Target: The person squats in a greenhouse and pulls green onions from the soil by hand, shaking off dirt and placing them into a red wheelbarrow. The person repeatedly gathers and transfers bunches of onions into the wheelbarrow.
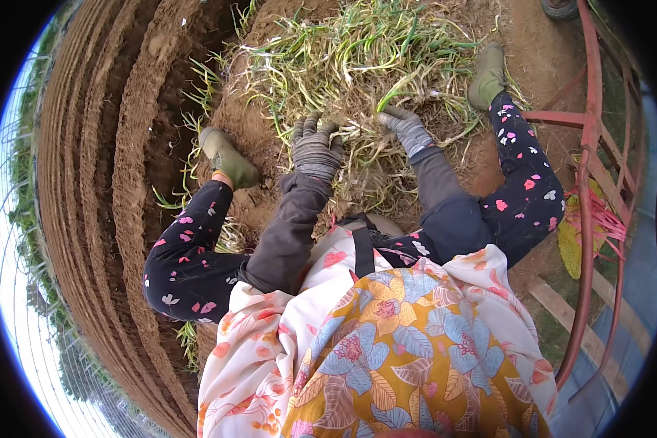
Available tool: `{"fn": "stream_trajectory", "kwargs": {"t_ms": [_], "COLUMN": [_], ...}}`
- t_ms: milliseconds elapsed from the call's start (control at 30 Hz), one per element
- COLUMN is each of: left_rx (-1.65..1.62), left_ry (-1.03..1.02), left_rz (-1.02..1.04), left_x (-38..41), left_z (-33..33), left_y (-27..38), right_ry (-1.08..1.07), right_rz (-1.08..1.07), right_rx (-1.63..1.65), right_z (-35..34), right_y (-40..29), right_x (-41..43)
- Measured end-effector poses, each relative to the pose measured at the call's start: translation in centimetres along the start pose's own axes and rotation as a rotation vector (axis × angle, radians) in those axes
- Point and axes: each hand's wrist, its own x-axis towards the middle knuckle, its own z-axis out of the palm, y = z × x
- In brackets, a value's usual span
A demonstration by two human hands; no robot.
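A heap of green onion plants (356, 60), with green and yellowed leaves and pale stems, lies on the soil between my legs. My left hand (316, 147), in a dirty striped knit glove, rests palm down at the heap's near left side. Its fingers are apart, and I see nothing held in them. My right hand (408, 130), in a grey knit glove, pinches a green onion (390, 97) whose bright leaf bends up from the fingertips. Several pale stems (353, 131) lie between the two hands, among dry, tangled leaves.
My olive boots (227, 159) stand on either side of the heap. Ploughed soil ridges (137, 137) run along the left, edged by growing onion plants (202, 82). To the right is a red metal frame (588, 164) with pink twine (597, 219); a wheel (559, 7) shows above.
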Motion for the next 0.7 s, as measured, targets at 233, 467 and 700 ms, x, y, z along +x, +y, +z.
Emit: {"fn": "stream_trajectory", "kwargs": {"t_ms": [233,467,700], "left_rx": [-0.139,-1.431,-1.757], "left_ry": [-0.104,-0.705,-0.033], "left_rz": [0.001,-0.659,-0.911], "left_x": [-2.0,-2.3,0.3], "left_z": [-0.6,0.8,-1.4], "left_y": [1.8,-0.2,-7.0], "right_ry": [0.109,-0.069,-0.491], "right_rz": [-0.147,-0.079,0.060], "right_rx": [0.382,0.118,-1.500], "right_z": [1.2,5.4,4.1], "right_y": [-2.4,-2.0,1.6], "right_x": [-3.2,-4.2,-3.3]}}
